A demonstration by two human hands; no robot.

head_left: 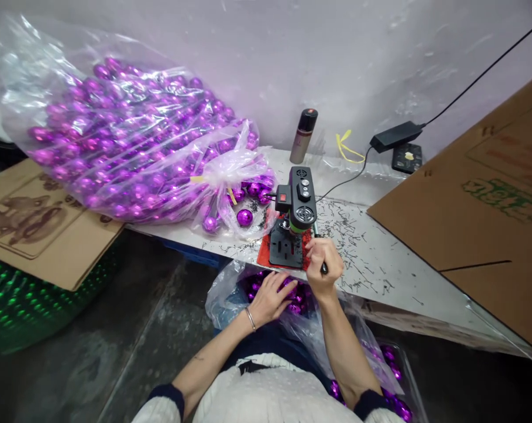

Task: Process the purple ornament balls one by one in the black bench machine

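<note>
My right hand (324,264) is closed around a black handle (324,268) beside a small black machine (303,197) with round vents and a red switch. Fingers loosely spread, my left hand (271,298) rests over shiny purple balls (296,302) in an open clear plastic bag (224,296) at the table's front edge. Whether its fingertips touch a ball is hard to see. Beneath the machine's head lies its slotted black base plate (285,247), on a red sheet (263,254).
A huge clear bag (133,141) of purple balls fills the left of the table (362,258). Small black bits litter the tabletop. A spray can (304,136) and a power adapter (397,136) with cable stand behind. Cardboard (477,205) leans at right; more purple balls (393,364) sit below.
</note>
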